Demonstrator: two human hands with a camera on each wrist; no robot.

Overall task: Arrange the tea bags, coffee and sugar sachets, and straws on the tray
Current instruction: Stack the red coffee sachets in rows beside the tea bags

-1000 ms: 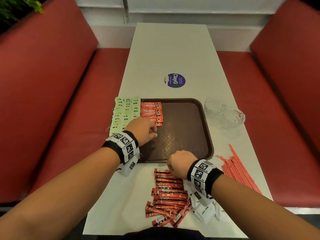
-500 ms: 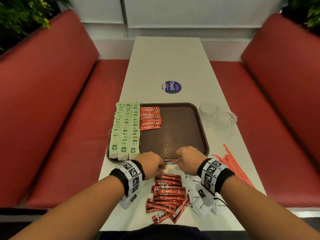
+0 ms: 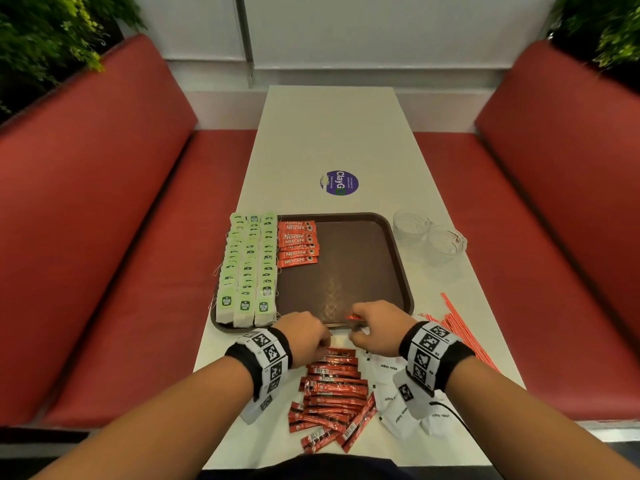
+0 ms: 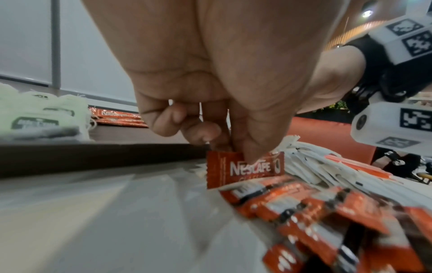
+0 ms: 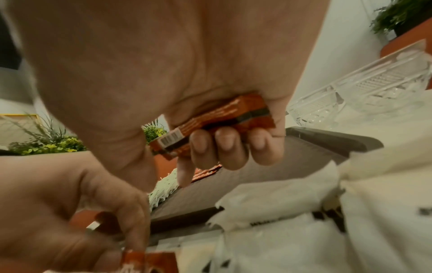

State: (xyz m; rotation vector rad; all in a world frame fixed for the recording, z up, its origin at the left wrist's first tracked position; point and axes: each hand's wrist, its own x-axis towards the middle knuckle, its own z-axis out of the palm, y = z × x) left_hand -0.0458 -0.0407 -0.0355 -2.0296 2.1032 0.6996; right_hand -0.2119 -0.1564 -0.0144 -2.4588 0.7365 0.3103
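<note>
A brown tray (image 3: 363,271) lies on the table, with rows of green tea bags (image 3: 247,268) along its left side and a short column of red coffee sachets (image 3: 298,243) beside them. A loose pile of red coffee sachets (image 3: 332,393) sits on the table near me. My left hand (image 3: 304,332) pinches one coffee sachet (image 4: 243,170) at the pile's far end. My right hand (image 3: 372,325) grips a small stack of coffee sachets (image 5: 217,120) at the tray's near edge. White sugar sachets (image 3: 401,407) lie under my right wrist, red straws (image 3: 457,327) to the right.
Two clear glass dishes (image 3: 429,233) stand right of the tray. A round purple sticker (image 3: 339,182) marks the table beyond it. Red padded benches (image 3: 104,237) flank the table on both sides, with plants behind them.
My left hand has come back from the coffee column on the tray to the sachet pile and pinched a sachet. My right hand stays at the tray's near edge.
</note>
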